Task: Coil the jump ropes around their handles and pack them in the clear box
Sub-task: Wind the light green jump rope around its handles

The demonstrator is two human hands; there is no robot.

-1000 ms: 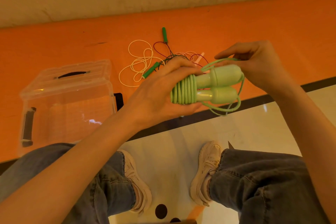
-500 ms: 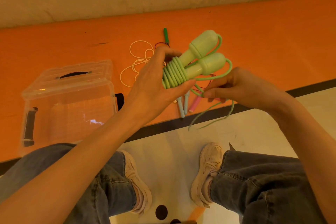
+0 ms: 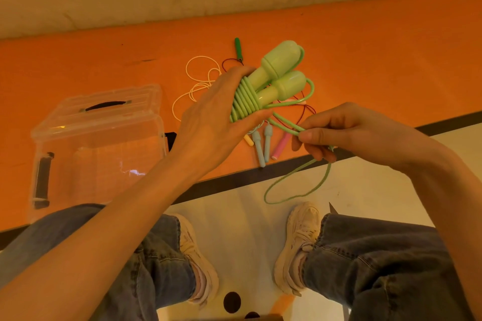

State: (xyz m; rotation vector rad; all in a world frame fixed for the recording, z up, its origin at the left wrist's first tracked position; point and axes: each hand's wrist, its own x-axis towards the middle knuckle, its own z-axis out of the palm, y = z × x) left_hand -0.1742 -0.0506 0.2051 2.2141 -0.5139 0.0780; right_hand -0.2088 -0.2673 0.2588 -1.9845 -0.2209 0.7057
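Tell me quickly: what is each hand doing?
Left hand: grips the pale green plastic handles, cord coiled around them.
Right hand: pinches the loose green cord.

I see a pale green jump rope [image 3: 271, 78], handles and cord alike, over an orange surface [image 3: 378, 55] edged with a dark strip [image 3: 234, 185]. Behind it lie a cream cord [image 3: 198, 86], a dark green handle [image 3: 238, 51], two light blue handles [image 3: 262, 146] and a pink handle [image 3: 281, 144]. The clear box [image 3: 96, 143] carries black handles, and I make out blue denim jeans [image 3: 391, 268] with off-white sneakers [image 3: 300, 245].
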